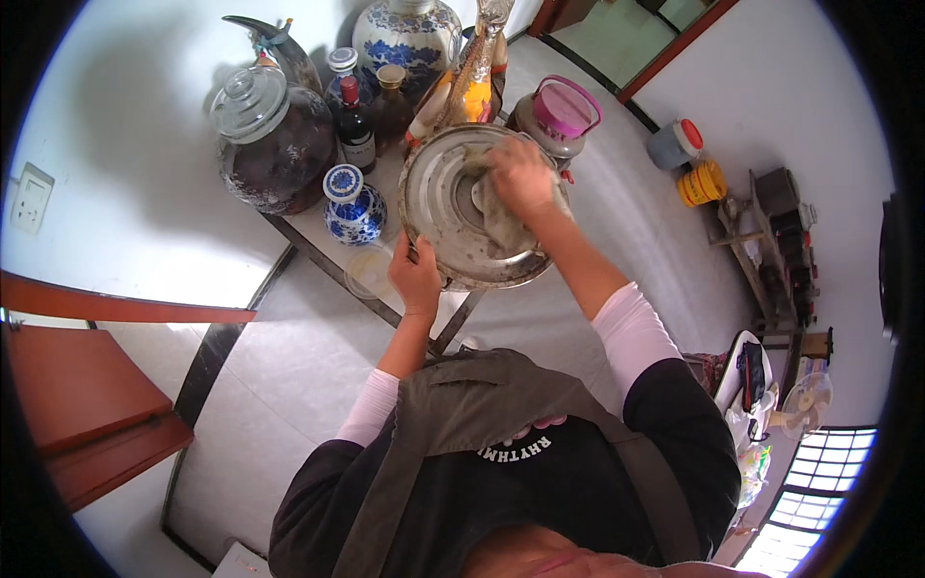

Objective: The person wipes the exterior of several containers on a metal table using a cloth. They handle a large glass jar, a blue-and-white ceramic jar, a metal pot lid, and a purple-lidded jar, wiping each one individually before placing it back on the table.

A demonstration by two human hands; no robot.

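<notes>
A round metal pan-like piece (441, 242) with a raised rim and a dark hole at its centre is tilted towards me over the table. My left hand (415, 274) grips its lower left rim, thumb on the near face. My right hand (519, 177) presses a damp, greyish cloth (506, 224) against the upper right of its inner face; the fingers are blurred. Brown stains and spots mark the metal. Just left of the piece stands a lidded blue-and-white porcelain jar (355, 217).
On the table (311, 249) stand a large glass jar (278, 159) of dark contents, a red-capped bottle (355, 134), a big porcelain vase (408, 50) and a pink-lidded container (564, 115). Buckets (701, 184) and a wooden rack (759, 253) line the right wall.
</notes>
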